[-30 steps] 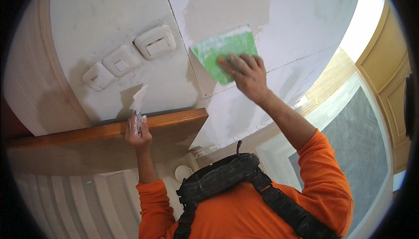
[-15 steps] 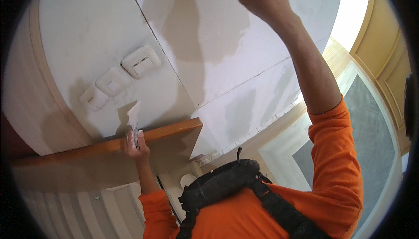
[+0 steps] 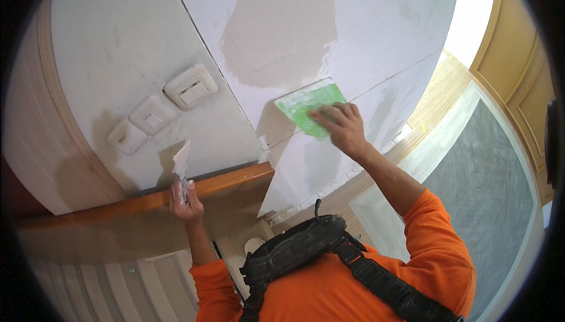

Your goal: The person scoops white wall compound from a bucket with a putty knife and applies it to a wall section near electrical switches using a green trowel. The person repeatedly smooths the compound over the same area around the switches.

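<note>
My right hand (image 3: 346,127) grips a flat green putty spreader (image 3: 315,107) smeared with white. Its straight upper edge lies at the white wall panel (image 3: 376,34), just below a beige patch of filler (image 3: 279,31). My left hand (image 3: 187,204) is closed around the handle of a putty knife (image 3: 182,158), whose blade points up and carries pale filler. That hand is in front of the orange-brown wooden ledge (image 3: 235,176), below the wall switches. The spreader's handle is hidden by my right fingers.
Three white switch plates (image 3: 191,88) sit in a slanting row on the wall, left of a dark panel seam. Stairs (image 3: 118,289) lie at the lower left. Wooden door panels (image 3: 512,57) and a grey floor area (image 3: 482,204) are on the right.
My right hand has come down from the top edge with the green spreader, which now shows fully below the beige patch. My left hand and the putty knife have barely moved.
</note>
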Demonstrator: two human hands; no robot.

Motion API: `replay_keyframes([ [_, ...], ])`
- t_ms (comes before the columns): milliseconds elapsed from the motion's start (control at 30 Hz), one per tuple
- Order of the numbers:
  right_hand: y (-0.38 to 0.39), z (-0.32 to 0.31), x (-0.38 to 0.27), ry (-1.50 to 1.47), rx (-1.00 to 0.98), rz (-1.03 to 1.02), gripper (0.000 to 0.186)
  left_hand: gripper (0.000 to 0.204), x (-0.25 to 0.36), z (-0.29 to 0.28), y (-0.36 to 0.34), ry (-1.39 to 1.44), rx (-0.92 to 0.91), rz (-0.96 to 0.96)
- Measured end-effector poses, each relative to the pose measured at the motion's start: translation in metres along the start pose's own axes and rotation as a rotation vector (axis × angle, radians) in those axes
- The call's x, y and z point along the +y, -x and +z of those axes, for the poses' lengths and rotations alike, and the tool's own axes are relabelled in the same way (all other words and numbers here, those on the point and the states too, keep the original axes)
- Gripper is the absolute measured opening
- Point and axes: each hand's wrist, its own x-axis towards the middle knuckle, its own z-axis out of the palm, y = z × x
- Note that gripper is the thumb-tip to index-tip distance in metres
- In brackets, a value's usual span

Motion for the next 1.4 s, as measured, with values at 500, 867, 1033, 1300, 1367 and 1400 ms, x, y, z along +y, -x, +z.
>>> replay_keyframes([
  [500, -0.091, -0.006, -0.121, -0.843, 0.31, 0.985, 0.029, 0.022, 0.022, -0.007, 0.004, 0.297, -0.165, -0.45],
  [867, -0.018, -0.041, -0.065, -1.426, 0.278, 0.836, 0.043, 0.024, 0.166, 0.002, -0.047, 0.976, -0.633, -1.022],
  [1033, -0.006, -0.056, -0.054, -1.174, 0.086, 0.595, 0.021, 0.025, 0.176, 0.016, -0.061, 1.038, -0.675, -0.991],
  [1300, -0.025, -0.074, -0.039, -0.881, 0.121, 0.264, 0.013, 0.024, 0.175, 0.037, -0.071, 1.205, -0.743, -0.971],
  [1367, -0.017, -0.06, -0.031, -0.775, 0.078, 0.131, 0.014, 0.023, 0.177, 0.04, -0.074, 1.212, -0.768, -0.918],
  [1400, -0.008, -0.055, -0.025, -0.714, 0.048, 0.193, 0.018, 0.022, 0.176, 0.041, -0.072, 1.202, -0.778, -0.893],
])
